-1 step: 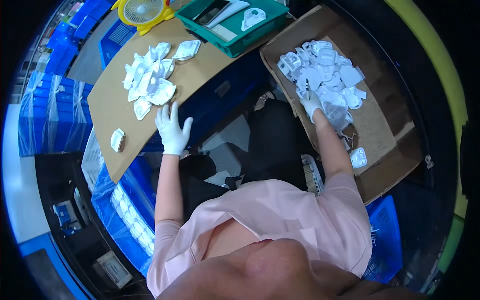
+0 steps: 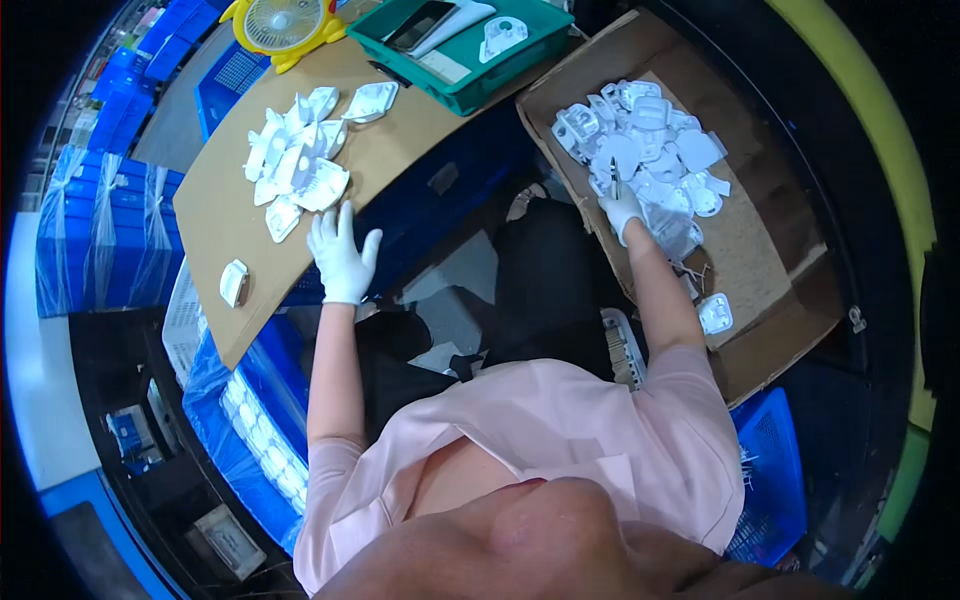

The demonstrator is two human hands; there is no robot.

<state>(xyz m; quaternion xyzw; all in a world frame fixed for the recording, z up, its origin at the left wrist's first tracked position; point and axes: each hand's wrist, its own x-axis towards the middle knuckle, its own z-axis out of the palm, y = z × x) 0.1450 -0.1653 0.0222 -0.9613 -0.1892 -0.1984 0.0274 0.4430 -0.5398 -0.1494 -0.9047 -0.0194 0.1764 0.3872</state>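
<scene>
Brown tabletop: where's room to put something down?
There's bare tabletop between the lone white piece and the white pile, and another patch right of that pile, beside the green tray. The pile's spot is crowded, with the left hand close by.

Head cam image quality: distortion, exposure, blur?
Head view: yellow strip curves along the right rim, corners black; head view: white parts in the carton look pale and bluish, while below the tabletop it's dark; head view: left hand and right hand show no obvious motion blur.
</scene>
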